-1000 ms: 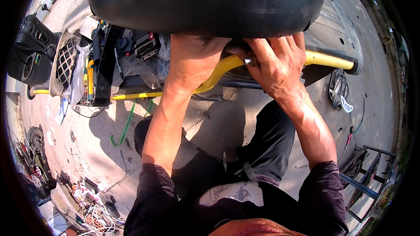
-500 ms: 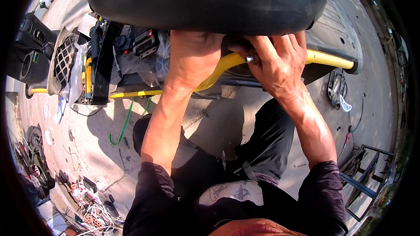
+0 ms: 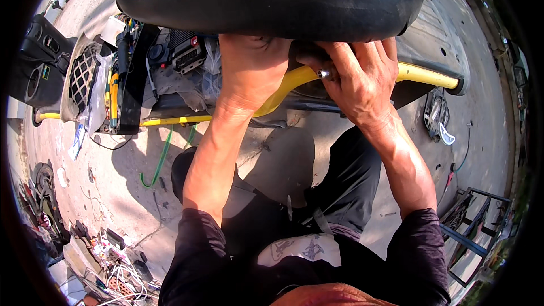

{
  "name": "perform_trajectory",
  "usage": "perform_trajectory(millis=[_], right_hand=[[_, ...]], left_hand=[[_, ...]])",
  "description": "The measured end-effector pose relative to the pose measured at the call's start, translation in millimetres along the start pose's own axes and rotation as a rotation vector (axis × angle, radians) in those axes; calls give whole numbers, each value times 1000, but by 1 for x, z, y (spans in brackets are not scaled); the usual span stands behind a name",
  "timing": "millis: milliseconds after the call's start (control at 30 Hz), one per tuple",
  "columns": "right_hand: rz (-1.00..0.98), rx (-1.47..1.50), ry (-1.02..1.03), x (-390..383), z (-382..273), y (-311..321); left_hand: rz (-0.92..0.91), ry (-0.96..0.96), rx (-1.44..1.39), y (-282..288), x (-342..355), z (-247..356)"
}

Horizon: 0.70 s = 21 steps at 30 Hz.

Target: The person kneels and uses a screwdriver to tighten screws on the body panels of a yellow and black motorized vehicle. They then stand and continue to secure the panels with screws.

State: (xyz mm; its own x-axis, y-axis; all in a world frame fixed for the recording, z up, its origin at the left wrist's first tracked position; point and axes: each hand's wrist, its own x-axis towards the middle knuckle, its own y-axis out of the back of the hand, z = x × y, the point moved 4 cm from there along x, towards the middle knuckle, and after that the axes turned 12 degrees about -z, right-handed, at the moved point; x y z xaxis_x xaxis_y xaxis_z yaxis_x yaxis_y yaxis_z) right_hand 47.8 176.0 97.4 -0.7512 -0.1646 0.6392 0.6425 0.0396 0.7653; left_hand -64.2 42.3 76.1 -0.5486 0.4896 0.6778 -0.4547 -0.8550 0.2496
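Note:
A padded black seat [image 3: 269, 3] spans the top of the view, and both hands reach in beneath its near edge. My left hand [image 3: 255, 59] has its fingers out of sight under the seat, so its grip cannot be seen. Between the curled fingers of my right hand [image 3: 365, 79] is a small shiny metal cylinder with a hollow-looking end [image 3: 323, 73]; the rest of it is hidden. A bent yellow frame tube [image 3: 297, 81] runs past both hands, just below the seat.
Left of my hands, a black tray [image 3: 137, 73] holds pliers and other tools beside a finned metal box [image 3: 187, 56]. A black speaker-like case [image 3: 42, 85] stands far left. Tangled wires and scraps [image 3: 122, 277] lie lower left; a metal rack [image 3: 476, 235] sits lower right.
My left hand has shifted very slightly up and right under the seat. My right hand and the metal cylinder are nearly unmoved, the cylinder's end turned a little.

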Motion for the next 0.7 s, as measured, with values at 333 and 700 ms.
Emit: perform_trajectory(millis=[333, 700], right_hand=[[17, -18, 26, 1, 0, 0], [-41, 76, 15, 8, -2, 12]], left_hand=[[-2, -8, -38, -2, 2, -4], [10, 171, -223, 14, -9, -13]])
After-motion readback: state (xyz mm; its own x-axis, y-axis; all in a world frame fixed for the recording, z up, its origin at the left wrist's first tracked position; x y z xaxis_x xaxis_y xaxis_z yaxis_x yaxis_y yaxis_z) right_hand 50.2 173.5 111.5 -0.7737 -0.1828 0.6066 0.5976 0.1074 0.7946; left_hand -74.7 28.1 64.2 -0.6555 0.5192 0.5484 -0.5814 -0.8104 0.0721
